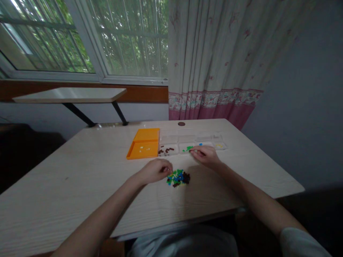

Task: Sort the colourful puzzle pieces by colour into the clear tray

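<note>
Currently, left hand [155, 170]: fingers curled at the left edge of the pile; cannot tell whether its grip holds a piece.
Right hand [206, 156]: fingertips drawn together at the green pieces [189, 147]; contents of grip cannot be told.
Mixed pile [178, 177]: green, blue, brown and pale pieces, near side of tabletop [107, 167].
Clear tray [186, 137]: beyond pile; near row, left to right, brown, green, blue, yellow.
Orange case [146, 134]: open, left of tray; white pieces in near half.
</note>
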Available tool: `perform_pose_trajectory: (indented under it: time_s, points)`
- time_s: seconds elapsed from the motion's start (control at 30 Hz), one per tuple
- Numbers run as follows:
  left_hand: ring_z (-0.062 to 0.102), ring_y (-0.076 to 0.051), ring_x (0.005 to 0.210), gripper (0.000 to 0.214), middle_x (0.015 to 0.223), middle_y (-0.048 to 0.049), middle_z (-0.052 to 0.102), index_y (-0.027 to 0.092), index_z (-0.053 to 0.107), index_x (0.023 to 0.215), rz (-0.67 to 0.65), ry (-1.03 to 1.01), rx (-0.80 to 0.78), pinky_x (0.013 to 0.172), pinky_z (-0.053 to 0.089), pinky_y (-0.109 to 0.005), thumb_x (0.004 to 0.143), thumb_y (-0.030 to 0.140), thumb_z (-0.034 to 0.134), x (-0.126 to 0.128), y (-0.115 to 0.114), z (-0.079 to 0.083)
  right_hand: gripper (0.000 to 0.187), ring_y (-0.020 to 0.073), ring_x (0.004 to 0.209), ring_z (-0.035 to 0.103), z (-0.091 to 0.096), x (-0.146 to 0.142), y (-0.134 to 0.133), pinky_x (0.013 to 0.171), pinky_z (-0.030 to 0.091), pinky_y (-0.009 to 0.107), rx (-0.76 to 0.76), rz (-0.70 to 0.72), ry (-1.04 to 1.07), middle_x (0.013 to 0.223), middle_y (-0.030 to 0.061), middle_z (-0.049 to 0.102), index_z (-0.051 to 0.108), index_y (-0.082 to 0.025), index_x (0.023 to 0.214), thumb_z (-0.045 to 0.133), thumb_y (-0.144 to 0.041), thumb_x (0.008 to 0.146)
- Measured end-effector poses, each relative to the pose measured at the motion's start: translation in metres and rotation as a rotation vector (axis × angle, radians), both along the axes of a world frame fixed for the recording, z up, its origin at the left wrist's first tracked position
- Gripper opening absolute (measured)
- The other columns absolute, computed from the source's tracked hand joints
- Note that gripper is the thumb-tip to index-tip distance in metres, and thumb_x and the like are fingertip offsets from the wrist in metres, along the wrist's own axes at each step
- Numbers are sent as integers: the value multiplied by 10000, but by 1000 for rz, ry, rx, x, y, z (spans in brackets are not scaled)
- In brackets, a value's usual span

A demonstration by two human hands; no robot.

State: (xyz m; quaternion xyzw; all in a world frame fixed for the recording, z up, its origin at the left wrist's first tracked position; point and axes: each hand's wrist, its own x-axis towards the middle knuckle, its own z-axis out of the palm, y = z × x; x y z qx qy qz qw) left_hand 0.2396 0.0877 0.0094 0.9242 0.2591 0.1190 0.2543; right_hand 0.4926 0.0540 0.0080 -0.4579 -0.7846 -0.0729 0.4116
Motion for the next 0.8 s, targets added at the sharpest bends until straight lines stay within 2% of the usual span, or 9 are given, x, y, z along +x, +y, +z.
perform_pose_trajectory:
  time_s: [0.13,0.33,0.6,0.8]
  points:
    - [486,-101,573,197,639,-10,571,156,633,780,17,17,38,554,344,-179,808,266,473,0,1,-2,223,79,485,510,0,-3,7,525,351,182,-150,-15,-145,546,-11,599,675,-188,853,498,-317,813]
    - [489,-110,573,228,633,-8,563,158,592,730,74,74,114,558,341,-190,822,321,462,-1,0,-3,201,108,591,573,10,-23,24,552,339,196,-339,-37,-324,657,-13,659,667,-246,907,496,-294,812]
    - [519,-128,614,236,672,-22,586,169,580,754,88,83,200,570,344,-202,846,323,427,-4,2,-5,228,143,647,602,11,-41,46,589,369,220,-409,-87,-333,710,21,677,674,-230,928,484,-299,823]
    - [552,-139,681,224,738,-39,616,169,597,805,74,67,189,624,380,-208,852,281,409,-5,4,-5,230,128,649,599,9,-32,31,605,372,211,-416,-36,-315,738,18,683,665,-222,949,477,-263,824]
